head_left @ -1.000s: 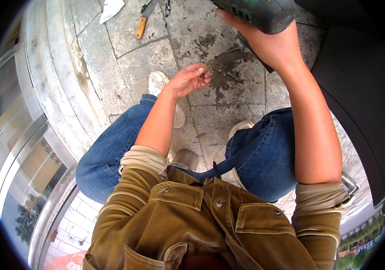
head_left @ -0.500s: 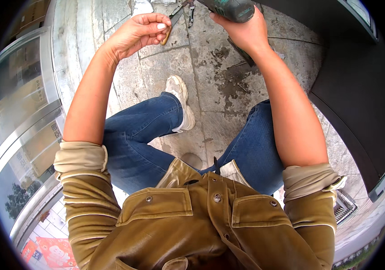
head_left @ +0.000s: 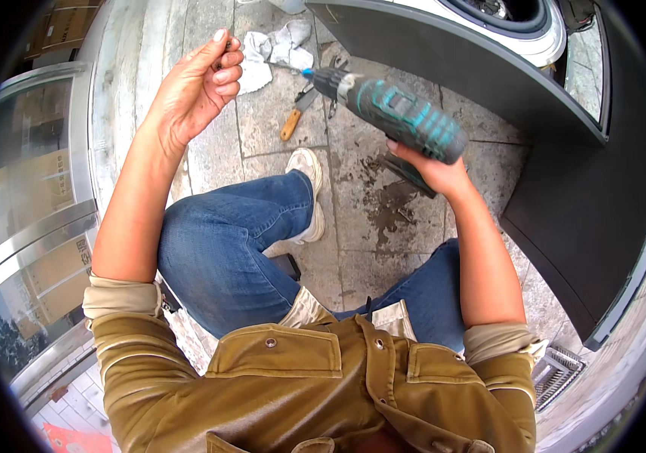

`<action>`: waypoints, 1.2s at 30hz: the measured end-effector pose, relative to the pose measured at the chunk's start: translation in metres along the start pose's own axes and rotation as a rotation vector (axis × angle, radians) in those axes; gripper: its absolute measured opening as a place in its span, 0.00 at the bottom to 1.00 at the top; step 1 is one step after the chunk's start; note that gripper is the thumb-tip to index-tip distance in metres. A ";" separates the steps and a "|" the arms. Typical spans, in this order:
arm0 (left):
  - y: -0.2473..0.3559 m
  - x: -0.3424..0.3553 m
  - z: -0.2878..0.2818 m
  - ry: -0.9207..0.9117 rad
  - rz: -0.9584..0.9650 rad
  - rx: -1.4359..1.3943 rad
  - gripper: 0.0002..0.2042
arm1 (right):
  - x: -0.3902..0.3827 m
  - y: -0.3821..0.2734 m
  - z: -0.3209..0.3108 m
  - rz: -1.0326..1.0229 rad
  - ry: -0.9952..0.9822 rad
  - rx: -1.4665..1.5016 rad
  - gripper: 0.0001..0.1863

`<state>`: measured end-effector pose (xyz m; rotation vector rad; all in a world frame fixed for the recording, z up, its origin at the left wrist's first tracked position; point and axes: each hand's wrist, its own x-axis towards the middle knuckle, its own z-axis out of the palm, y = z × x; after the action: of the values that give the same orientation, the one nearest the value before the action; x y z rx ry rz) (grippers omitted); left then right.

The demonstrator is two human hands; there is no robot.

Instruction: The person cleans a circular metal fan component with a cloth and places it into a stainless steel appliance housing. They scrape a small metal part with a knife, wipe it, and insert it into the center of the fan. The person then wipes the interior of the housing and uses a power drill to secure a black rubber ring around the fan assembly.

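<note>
My right hand (head_left: 440, 172) is wrapped round the grip of a black and teal cordless drill (head_left: 402, 113). The drill lies level in the air over the paving, its chuck and blue-tipped end pointing left toward my other hand. On the left, my raised left hand (head_left: 191, 94) pinches small dark pieces between thumb and fingers, too small to name. A gap separates the drill's tip from this hand. Below the tip, on the ground, lies a wooden-handled blade (head_left: 290, 124) with dark hand tools beside it.
White rags (head_left: 285, 47) lie on the stone paving (head_left: 281, 162) ahead. A large dark panelled cabinet (head_left: 587, 151) stands at the right, with a white-rimmed round opening (head_left: 553, 49) behind its panel. At the left is a metal-framed glass pane (head_left: 24, 177). A floor grate (head_left: 559, 371) sits low at right.
The drill has swung down and nearer, its body now in full view and pointing left. My left hand has moved slightly left and turned upward. The view now takes in the rags and cabinet more fully.
</note>
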<state>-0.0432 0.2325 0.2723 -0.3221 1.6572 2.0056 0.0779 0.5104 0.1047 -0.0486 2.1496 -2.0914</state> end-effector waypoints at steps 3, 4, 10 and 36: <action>0.027 0.042 0.005 -0.052 0.054 0.005 0.10 | -0.018 -0.009 -0.025 0.207 -0.057 -0.060 0.18; 0.029 0.056 0.005 -0.079 0.058 0.014 0.10 | -0.025 -0.013 -0.029 0.238 -0.012 -0.092 0.19; 0.019 0.147 0.008 -0.276 -0.166 -0.077 0.09 | -0.050 -0.070 -0.037 0.458 0.434 -0.039 0.22; 0.044 0.257 -0.005 -0.488 -0.384 -0.846 0.09 | 0.057 -0.206 -0.010 0.465 0.648 -0.199 0.17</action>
<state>-0.2831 0.2832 0.1827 -0.3611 0.3661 2.1418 0.0045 0.5065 0.3059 1.1314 2.3577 -1.7565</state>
